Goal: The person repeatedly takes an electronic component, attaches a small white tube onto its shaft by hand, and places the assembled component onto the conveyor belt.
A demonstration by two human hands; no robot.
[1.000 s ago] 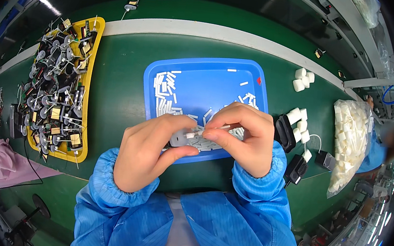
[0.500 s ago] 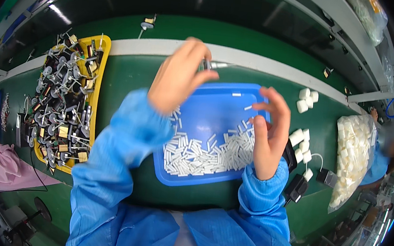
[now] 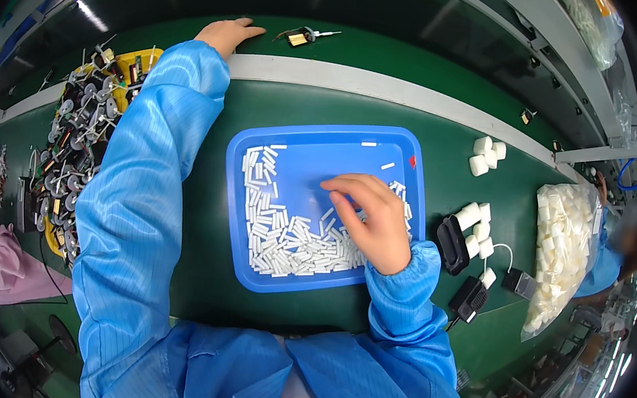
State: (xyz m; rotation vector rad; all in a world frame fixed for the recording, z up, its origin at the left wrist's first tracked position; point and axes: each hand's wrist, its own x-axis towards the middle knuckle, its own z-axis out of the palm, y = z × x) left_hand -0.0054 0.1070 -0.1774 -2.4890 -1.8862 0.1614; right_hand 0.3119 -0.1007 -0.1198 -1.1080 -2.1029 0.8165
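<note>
My left hand is stretched far forward over the pale ledge onto the dark green strip behind it. Its fingers extend to the right, and no held thing shows. Just right of them lies a small part with a grey disc, a tan block and a white stem. My right hand hovers over the blue tray, thumb and fingers apart, with nothing visible between them. Short white tubes lie heaped along the tray's left and near sides, partly hidden by this hand.
At left, my sleeve partly covers a yellow tray piled with similar disc parts. Right of the blue tray are white foam-like blocks, a black case, black adapters and a bag of white blocks. Co-workers sit both sides.
My left hand has swung forward and left from above the tray, letting go of a stemmed part, apparently the one now on the strip. My right hand has shifted left and down over the tubes.
</note>
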